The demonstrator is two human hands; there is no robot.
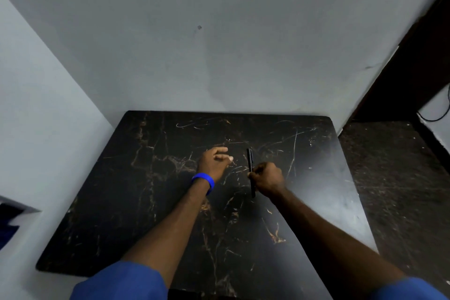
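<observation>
Table (pixel 121 202) of dark marble sits in front of us by the wall. Our right hand (pixel 267 178) is curled round a black pen (pixel 250 158), over the middle of the table. Our left hand (pixel 215 162), just to its left, is loose and holds nothing. A blue band (pixel 204 181) is on that wrist.

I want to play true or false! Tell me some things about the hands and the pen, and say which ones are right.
1. The right hand holds a black pen. True.
2. The left hand holds a cup. False: it holds nothing.
3. A blue band sits on the left wrist. True.
4. The table is white. False: it is black with pale veins.
</observation>
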